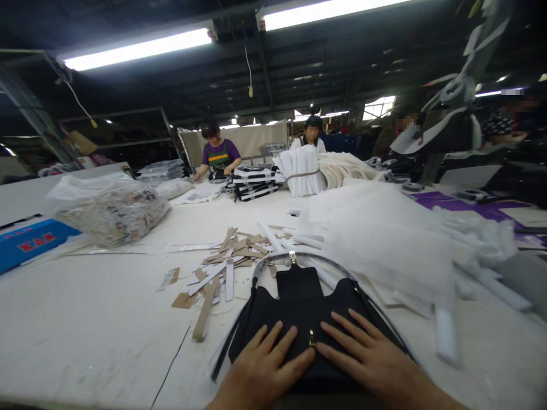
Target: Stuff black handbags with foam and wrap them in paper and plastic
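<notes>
Black handbag (301,308) at six o'clock on white table (85,319) | resting left hand (267,360) and right hand (370,354) flat either side of clasp (311,338), grasping nothing | seemingly smoothing | next, probably calls for even palm pressure | loose strips (229,280) beyond, ten o'clock

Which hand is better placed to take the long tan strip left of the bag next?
Likely the left hand: it rests on the left of the black bag, nearer the tan strip. The right hand lies on the bag's right, farther off.
</notes>
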### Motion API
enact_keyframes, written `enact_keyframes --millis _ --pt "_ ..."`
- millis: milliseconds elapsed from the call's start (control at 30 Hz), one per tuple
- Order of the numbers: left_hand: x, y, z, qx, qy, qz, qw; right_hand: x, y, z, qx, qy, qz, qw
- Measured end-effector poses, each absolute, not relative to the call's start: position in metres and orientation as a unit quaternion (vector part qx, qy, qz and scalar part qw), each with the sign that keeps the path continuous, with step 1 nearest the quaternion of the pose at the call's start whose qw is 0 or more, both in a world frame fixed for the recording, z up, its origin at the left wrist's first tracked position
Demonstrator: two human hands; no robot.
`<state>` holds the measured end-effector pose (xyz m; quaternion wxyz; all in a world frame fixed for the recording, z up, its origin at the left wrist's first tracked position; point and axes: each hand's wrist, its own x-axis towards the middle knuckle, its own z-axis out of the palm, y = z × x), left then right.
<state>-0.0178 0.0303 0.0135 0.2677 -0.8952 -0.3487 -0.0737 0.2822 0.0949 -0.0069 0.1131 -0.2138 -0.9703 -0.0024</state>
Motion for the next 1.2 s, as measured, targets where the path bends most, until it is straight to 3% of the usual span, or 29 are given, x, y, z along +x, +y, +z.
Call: enact_keyframes --millis 167,500,633,733,833,900,1067,1200 --pt "-0.021 0.026 -0.014 -0.872 -0.335 -0.133 0.330 0.283 0.081 -0.008 -0.232 -0.966 0.032 0.110" --pt "0.007 0.033 -0.033 -0.857 -0.368 -0.203 0.299 0.279 0.072 0.022 -0.257 -0.940 0.204 0.095" --pt "0.003 0.028 -0.034 -0.858 -0.384 -0.183 0.289 0.296 0.094 0.041 -0.265 -0.923 0.187 0.209" --pt "0.002 0.027 -0.037 -0.858 -0.392 -0.179 0.281 0.327 0.140 0.060 -0.386 -0.871 0.060 0.299" --pt "0.002 0.027 -0.038 -0.863 -0.387 -0.151 0.288 0.359 0.200 0.077 -0.576 -0.792 -0.086 0.184" --pt "0.002 0.026 -0.036 -0.864 -0.390 -0.143 0.284 0.374 0.234 0.085 -0.627 -0.757 -0.104 0.151" --pt "0.005 0.020 -0.026 -0.874 -0.399 -0.129 0.244 0.383 0.280 0.090 -0.681 -0.719 -0.092 0.101" --pt "0.006 0.017 -0.022 -0.881 -0.423 -0.121 0.173 0.387 0.284 0.106 -0.649 -0.748 -0.081 0.114"
